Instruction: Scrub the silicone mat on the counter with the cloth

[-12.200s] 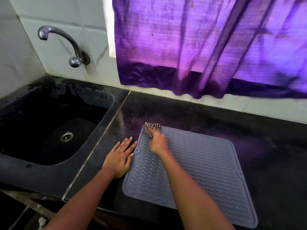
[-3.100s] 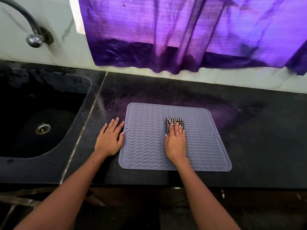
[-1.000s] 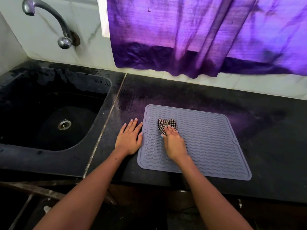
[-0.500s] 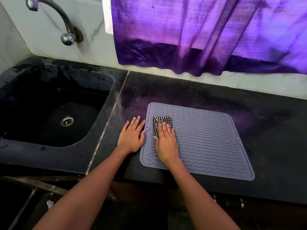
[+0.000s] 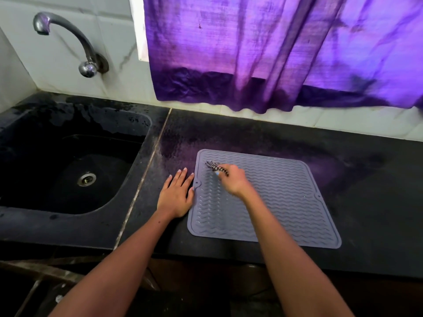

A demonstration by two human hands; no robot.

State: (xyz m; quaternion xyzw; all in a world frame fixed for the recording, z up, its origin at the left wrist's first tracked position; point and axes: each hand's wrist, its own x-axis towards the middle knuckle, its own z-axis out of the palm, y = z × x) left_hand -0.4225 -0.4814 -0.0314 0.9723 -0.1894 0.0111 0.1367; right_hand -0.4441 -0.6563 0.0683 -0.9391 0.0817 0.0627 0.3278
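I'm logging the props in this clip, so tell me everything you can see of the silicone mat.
The silicone mat is grey-blue, roughly square with rounded corners and a raised rim, its surface covered in rows of wavy ridges. Small tabs show on its left and right edges. It looks soft and rubbery and lies flat on the dark counter, right of the sink, near the front edge. The right hand holds the checked cloth on its far-left part; the left hand rests flat on the counter, touching its left edge.
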